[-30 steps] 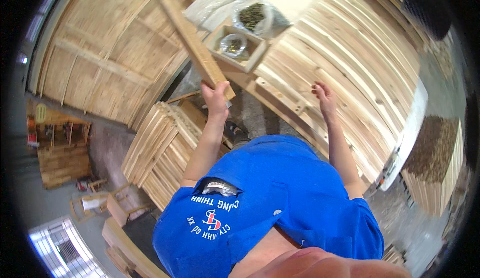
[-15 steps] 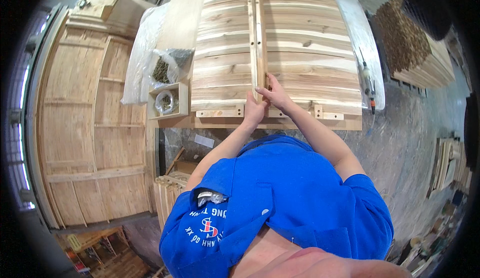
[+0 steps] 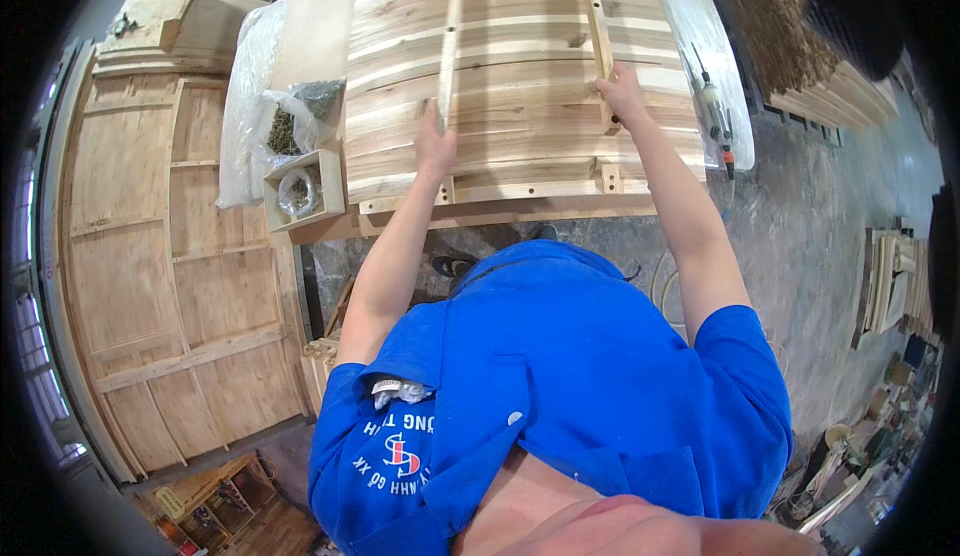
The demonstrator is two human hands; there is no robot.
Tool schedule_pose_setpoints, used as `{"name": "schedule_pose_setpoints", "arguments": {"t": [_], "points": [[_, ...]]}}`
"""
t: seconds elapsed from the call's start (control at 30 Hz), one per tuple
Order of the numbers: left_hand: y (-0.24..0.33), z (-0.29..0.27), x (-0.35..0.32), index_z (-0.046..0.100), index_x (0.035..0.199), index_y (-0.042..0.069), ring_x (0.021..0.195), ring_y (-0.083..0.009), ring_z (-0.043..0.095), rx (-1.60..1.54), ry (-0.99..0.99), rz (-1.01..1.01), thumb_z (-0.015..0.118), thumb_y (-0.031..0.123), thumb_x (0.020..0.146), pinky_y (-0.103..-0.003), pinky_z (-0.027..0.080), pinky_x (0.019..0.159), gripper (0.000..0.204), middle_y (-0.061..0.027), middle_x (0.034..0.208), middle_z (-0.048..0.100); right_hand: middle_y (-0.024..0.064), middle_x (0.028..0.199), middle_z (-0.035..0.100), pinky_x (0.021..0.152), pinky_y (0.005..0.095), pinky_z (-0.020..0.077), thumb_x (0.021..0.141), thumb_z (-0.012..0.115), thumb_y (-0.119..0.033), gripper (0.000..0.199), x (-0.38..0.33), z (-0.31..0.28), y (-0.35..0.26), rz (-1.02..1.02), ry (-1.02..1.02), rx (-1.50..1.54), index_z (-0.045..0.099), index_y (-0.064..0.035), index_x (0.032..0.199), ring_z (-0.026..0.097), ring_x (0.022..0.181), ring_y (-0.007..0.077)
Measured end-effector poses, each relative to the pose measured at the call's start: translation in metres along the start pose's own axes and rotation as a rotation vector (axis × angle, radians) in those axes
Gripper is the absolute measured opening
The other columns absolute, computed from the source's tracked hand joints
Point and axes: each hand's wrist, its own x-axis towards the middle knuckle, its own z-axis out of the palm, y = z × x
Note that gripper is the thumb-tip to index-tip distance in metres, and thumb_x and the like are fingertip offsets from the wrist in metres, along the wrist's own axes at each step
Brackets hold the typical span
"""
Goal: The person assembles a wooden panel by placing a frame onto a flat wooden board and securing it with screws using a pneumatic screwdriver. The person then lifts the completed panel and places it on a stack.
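Observation:
A wide panel of striped wooden boards lies on the table before me. Two long, narrow wooden battens with holes run away from me across it, well apart from each other. My left hand is closed around the near end of the left batten. Farther right, my right hand grips the right batten close to its near end. Along the panel's front edge lies a crosswise wooden strip. Small drilled blocks stand on it, one at the left and one at the right.
Left of the panel are an open wooden box and a plastic bag of small hardware. A power screwdriver lies on the wrapped stack at the right. Stacked boards stand beyond it. A large wooden frame fills the far left.
The two battens, side by side at the panel's middle before, are now spread apart. My left hand has moved left with one, my right hand right with the other.

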Motion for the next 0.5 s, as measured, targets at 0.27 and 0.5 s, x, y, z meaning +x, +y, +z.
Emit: {"name": "schedule_pose_setpoints", "arguments": {"t": [0.27,0.5], "points": [[-0.028,-0.001,0.000,0.030,0.133,0.006,0.115,-0.0384,0.038,0.279,-0.028,-0.084,0.047,0.007,0.073,-0.048,0.028,0.098,0.063,-0.0189,0.125,0.044,0.0221,0.109,0.049,0.093,0.0401,0.0361,0.066,0.060,-0.017,0.045,-0.036,0.018,0.027,-0.210,0.136,-0.228,0.054,0.0028,0.106,0.045,0.105,0.0354],[-0.031,-0.001,-0.027,0.026,0.133,-0.003,0.114,-0.0399,0.036,0.198,0.017,0.070,0.045,0.005,0.074,-0.046,0.028,0.098,0.062,-0.0241,0.125,0.042,0.0230,0.121,0.043,0.101,0.0395,0.0284,0.068,0.055,-0.010,0.061,-0.072,0.017,0.026,-0.228,0.184,-0.118,0.039,0.0043,0.125,0.037,0.116,0.0360]]}}
